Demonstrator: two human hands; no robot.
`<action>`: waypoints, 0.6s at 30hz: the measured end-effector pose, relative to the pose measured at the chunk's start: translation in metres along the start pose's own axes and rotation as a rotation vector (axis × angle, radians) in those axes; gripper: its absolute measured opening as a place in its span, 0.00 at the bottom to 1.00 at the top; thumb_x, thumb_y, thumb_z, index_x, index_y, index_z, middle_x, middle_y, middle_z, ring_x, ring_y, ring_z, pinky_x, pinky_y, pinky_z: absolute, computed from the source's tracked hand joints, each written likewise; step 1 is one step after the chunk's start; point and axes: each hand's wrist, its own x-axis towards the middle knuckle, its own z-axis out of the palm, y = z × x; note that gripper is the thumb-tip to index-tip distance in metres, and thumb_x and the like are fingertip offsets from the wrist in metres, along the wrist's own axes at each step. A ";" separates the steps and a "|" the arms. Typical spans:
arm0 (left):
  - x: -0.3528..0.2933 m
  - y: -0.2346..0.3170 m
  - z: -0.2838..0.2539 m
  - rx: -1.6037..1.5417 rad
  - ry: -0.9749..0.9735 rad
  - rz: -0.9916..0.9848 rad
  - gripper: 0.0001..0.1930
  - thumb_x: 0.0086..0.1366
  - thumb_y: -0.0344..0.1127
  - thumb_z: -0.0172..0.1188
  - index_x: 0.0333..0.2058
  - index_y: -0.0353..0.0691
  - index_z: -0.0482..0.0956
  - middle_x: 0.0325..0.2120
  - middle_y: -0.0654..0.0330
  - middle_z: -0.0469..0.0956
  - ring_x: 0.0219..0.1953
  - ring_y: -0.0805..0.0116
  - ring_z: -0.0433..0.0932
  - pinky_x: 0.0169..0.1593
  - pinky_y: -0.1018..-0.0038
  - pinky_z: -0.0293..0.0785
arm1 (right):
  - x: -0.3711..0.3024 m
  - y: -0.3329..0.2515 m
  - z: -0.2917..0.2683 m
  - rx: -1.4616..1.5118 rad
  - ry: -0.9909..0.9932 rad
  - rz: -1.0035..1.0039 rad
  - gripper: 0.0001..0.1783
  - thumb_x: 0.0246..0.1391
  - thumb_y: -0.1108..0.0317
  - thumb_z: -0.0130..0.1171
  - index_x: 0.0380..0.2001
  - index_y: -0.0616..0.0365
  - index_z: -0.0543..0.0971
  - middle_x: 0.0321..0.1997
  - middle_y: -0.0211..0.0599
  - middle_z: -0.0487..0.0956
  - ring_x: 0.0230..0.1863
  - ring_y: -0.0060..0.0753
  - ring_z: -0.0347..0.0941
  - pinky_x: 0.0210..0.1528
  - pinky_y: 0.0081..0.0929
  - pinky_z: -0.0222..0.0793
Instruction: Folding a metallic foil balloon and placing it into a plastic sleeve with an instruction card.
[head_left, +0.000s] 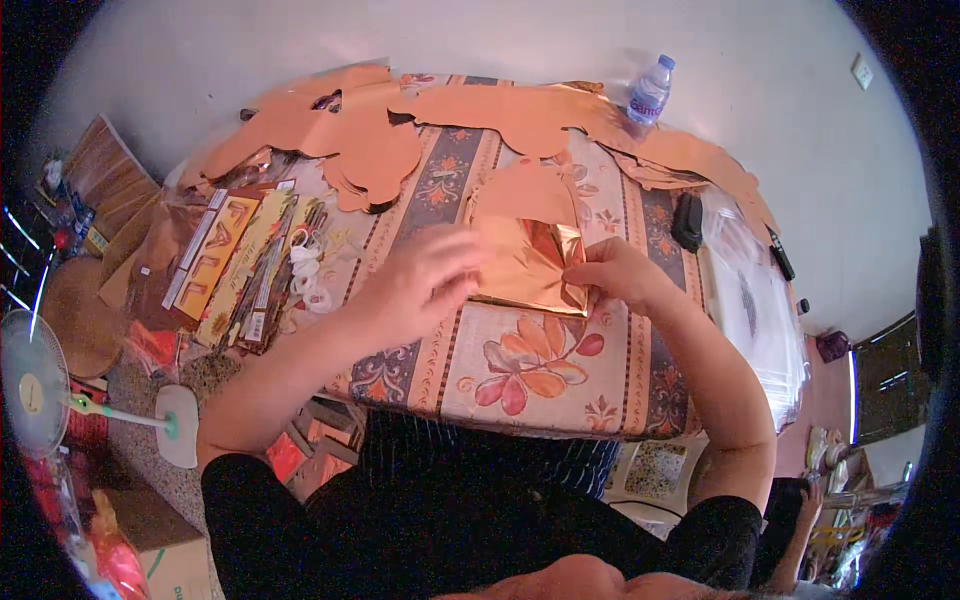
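Observation:
A folded piece of shiny copper-gold foil [530, 270] lies on the table in front of me. Its right edge is pinched between the thumb and fingers of my right hand [622, 278]. Beside its left edge is my left hand [425, 280], a little blurred, with thumb and fingers apart and nothing visible in them. Just beyond the foil, a matte orange rounded piece [525, 190] lies flat and seems joined to it, though I cannot tell for certain. More flat orange cut-out shapes [375, 150] lie in layers along the table's far side.
A patterned cloth covers the table [520, 410]. Printed packages [225, 260] and white ribbon rolls [310, 285] lie left. A water bottle [650, 92] stands at the back. To the right are a black object [688, 222] and clear plastic bags [750, 310]. A fan [38, 385] stands at far left.

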 end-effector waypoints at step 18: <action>-0.021 0.010 0.020 -0.014 -0.120 0.028 0.13 0.59 0.30 0.59 0.42 0.34 0.79 0.46 0.53 0.77 0.53 0.58 0.72 0.56 0.64 0.69 | -0.021 0.003 0.007 -0.756 0.563 -0.556 0.17 0.51 0.63 0.63 0.38 0.64 0.74 0.32 0.39 0.77 0.36 0.36 0.78 0.37 0.29 0.75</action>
